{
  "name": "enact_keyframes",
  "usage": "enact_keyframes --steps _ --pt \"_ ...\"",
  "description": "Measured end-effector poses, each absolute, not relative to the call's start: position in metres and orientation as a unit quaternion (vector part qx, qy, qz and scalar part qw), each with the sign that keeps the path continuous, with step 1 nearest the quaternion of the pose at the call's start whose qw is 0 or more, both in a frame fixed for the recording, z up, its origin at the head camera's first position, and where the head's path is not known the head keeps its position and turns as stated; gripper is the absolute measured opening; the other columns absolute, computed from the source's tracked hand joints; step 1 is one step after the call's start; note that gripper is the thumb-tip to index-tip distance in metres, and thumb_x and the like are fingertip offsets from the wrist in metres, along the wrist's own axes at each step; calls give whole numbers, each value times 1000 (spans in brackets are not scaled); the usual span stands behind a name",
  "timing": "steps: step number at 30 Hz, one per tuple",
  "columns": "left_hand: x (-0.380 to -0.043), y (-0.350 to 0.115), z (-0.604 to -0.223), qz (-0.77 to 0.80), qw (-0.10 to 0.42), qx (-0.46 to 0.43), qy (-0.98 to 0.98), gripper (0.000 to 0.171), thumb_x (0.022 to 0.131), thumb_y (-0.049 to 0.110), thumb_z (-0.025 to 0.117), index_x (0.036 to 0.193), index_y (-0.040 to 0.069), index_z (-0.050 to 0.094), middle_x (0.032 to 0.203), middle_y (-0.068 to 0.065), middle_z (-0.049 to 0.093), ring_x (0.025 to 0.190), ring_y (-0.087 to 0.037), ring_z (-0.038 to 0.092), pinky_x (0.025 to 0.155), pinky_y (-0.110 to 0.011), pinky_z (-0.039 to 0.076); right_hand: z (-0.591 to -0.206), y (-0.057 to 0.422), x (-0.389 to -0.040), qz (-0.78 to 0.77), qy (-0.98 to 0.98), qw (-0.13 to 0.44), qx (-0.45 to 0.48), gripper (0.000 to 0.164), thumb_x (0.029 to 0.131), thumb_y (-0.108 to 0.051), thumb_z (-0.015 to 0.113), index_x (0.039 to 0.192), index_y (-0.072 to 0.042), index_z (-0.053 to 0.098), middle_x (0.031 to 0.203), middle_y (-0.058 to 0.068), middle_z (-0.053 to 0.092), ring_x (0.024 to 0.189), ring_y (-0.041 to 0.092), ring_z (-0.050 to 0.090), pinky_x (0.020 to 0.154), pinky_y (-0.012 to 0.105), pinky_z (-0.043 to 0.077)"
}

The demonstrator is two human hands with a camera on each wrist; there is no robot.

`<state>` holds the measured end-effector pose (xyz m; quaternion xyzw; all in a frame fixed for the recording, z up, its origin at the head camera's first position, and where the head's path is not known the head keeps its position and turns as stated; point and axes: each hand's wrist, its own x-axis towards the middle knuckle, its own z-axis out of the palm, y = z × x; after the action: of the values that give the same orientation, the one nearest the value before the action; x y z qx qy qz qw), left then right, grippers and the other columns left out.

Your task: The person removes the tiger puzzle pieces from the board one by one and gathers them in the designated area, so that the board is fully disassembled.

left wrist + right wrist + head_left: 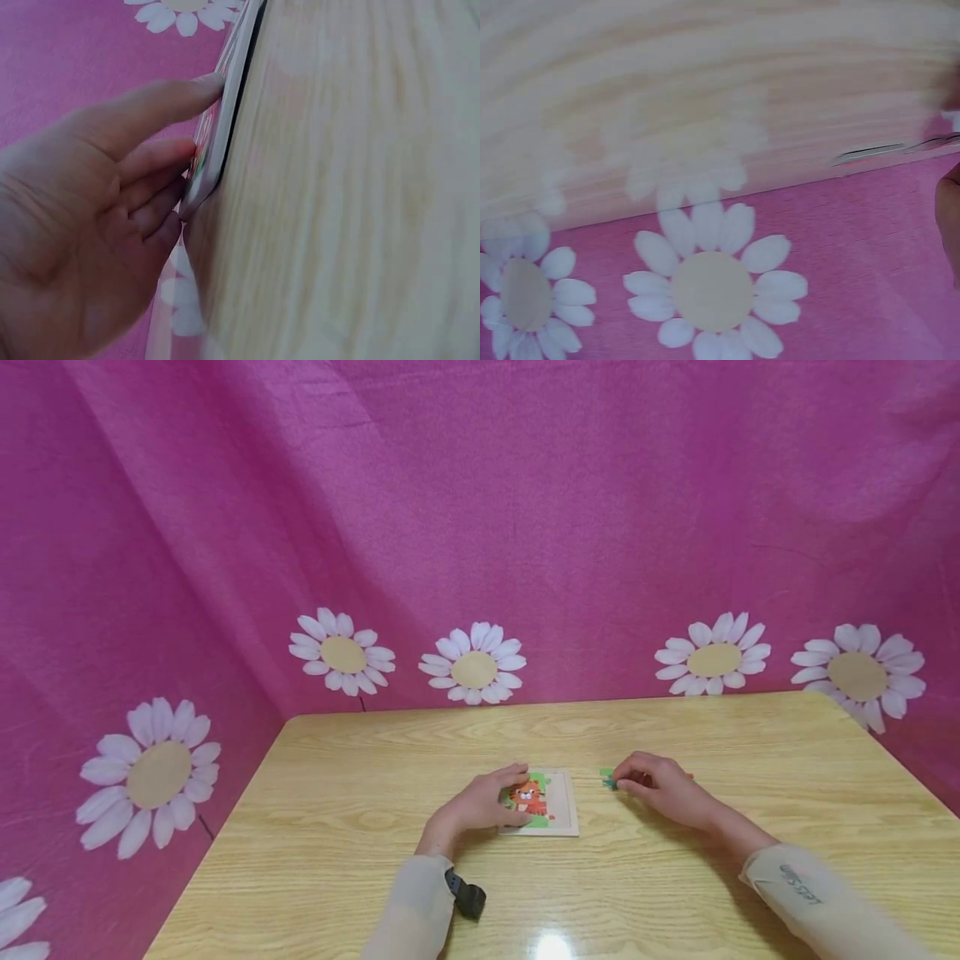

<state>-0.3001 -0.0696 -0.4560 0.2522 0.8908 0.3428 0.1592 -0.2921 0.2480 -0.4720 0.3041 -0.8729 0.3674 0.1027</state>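
A small square jigsaw puzzle board (pixel 572 814) with a pale frame lies on the table, showing an orange tiger on green and a bare strip at its right. My left hand (pixel 480 800) rests over its left side, fingers toward the far edge and thumb near the front. In the left wrist view, the thumb and fingertips of that hand (pixel 82 202) touch the board's side (pixel 214 157). Right of the board, my right hand (pixel 663 789) pinches a teal-green puzzle piece (pixel 610 783) between thumb and forefinger at the tabletop. The right wrist view catches only that hand's edge (pixel 949 217).
A light green piece (pixel 605 772) lies by the right fingertips, and an orange bit (pixel 690 776) shows behind that hand. The wood-grain table (pixel 315 843) meets a pink cloth (pixel 585 527) with white daisies at the back and left.
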Motion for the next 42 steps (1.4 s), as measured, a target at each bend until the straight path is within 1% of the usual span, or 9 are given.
enact_keyframes --steps 5,8,13,23,28,30,35,38,42 --pt "-301 -70 -459 342 128 243 898 70 82 28 79 144 12 50 155 -1 42 147 -25 34 121 -46 31 -469 229 -294 369 -876 79 302 8 90 -5 68 97 -7 69 86 -3 66 74 -7 51 63 17 47" --pt "-302 -69 -460 347 117 233 901 70 80 29 81 142 12 52 153 -3 45 145 -26 37 120 -47 31 -467 216 -296 375 -877 59 295 8 90 -5 67 98 -5 69 89 2 68 76 -6 53 65 17 49" --pt "-302 -68 -460 356 111 222 901 69 78 31 83 139 11 55 151 -4 48 143 -27 39 120 -47 31 -463 194 -301 376 -886 25 269 10 91 -7 66 100 -4 69 92 6 70 80 -2 57 68 18 51" --pt "-301 -67 -462 364 109 211 901 70 77 30 84 138 10 56 150 -5 48 142 -27 41 120 -46 32 -463 165 -312 367 -892 -4 263 16 90 -7 68 104 1 68 93 8 68 82 7 58 71 18 51" --pt "-302 -67 -463 360 108 210 903 70 77 32 83 138 11 56 151 -3 48 142 -26 41 120 -45 32 -463 153 -315 367 -894 -10 258 18 89 -6 69 105 2 66 96 11 68 84 11 59 73 19 51" --pt "-301 -67 -463 357 110 207 904 70 78 33 83 138 12 56 151 -2 48 142 -25 41 120 -45 32 -464 149 -316 361 -897 -6 257 18 88 -7 70 103 2 66 95 11 68 83 11 59 72 18 51" --pt "-300 -66 -462 362 106 212 902 68 78 31 83 137 10 57 149 -4 50 141 -26 42 120 -45 33 -464 142 -317 346 -905 -4 247 18 86 -7 72 101 1 66 90 8 66 78 10 56 68 17 48" --pt "-301 -66 -461 361 103 215 902 67 78 30 83 136 8 57 149 -5 50 140 -26 43 119 -44 34 -463 138 -317 340 -908 -9 245 17 86 -5 72 100 2 66 89 8 64 77 10 54 67 17 47" --pt "-302 -67 -462 355 104 210 905 68 78 31 82 138 10 56 149 -5 49 141 -25 42 119 -44 34 -459 136 -318 326 -912 -10 247 16 86 -4 72 99 3 65 88 10 64 78 13 56 68 20 48"
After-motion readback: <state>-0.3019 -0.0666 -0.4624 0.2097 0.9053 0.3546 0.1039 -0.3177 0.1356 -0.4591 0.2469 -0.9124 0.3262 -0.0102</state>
